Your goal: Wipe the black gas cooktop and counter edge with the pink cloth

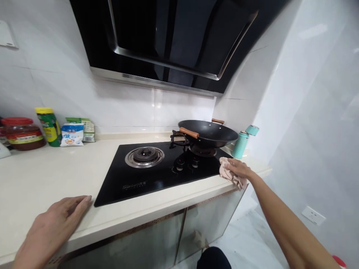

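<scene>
A pinkish cloth is bunched under my right hand, at the right front corner of the black gas stove. Part of the cloth hangs over the counter's front edge. My left hand rests on the pale countertop, just left of the stove's front corner, with nothing in it. Behind my right hand, a black wok with wooden handles sits over the right burner. The left burner is bare, and two knobs stand between the burners.
A teal bottle stands beside the wok. Along the left wall are a red-lidded jar, a green container with a yellow cap and small packets. A black range hood hangs above; cabinet doors lie below.
</scene>
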{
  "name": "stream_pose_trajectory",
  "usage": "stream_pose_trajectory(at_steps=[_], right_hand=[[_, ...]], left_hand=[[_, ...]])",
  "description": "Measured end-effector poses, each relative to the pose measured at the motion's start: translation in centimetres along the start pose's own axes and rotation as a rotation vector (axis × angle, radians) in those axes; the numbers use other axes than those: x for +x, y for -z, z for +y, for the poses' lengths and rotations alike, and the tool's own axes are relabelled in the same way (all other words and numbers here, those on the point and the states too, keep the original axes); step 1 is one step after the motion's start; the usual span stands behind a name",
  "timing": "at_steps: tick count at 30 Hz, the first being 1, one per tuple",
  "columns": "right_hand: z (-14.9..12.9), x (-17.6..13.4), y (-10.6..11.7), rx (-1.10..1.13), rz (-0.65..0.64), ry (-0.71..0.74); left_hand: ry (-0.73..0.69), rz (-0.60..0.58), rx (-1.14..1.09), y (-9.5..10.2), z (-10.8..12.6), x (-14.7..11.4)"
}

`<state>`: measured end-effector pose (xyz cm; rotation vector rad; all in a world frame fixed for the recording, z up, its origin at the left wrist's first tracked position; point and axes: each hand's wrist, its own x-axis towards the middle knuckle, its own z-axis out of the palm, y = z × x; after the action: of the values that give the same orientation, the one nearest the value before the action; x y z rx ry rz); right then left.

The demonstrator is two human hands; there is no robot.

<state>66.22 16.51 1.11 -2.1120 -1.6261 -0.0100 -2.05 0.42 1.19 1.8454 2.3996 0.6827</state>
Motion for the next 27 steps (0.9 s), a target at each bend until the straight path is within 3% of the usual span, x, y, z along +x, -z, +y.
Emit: stream_pose_trajectory(at_steps=[4,8,12,17,22,25,27], right_hand=[[-1.6,-1.1,-1.6,-0.080,-0.054,-0.081],[-3.8,-3.2,-1.4,-0.118,-0.029,-0.024],[-8.4,-7.3,-1.8,-0.109,-0.017,0.166],[-17.2,-13.7,-3.4,-0.018,-0.043,0.458],[-25.3,-18.8,-4.5,0.284,-0.122,0.780],[-27.1,-20.5,-4.5,0.447,-0.195,0.915],[-26.5,-20.8,-4.0,0.555,-0.248,0.896]], left_hand=[[-0.022,-0.023,0.022,0.2,0.4,-0.3],[-0.052,-0.012,0.022,0.0,0.4,-0.2],[-0.093,0.008,0.054,-0.5,0.3,-0.2],[-0.133,0.041,0.070,-0.7,0.4,-0.4],[-0.144,0.075,0.045,-0.4,0.5,-0.6],[-0.143,0.064,0.024,0.0,0.7,-0.9],[-0.141,0.055,0.023,0.3,1.0,-1.2]])
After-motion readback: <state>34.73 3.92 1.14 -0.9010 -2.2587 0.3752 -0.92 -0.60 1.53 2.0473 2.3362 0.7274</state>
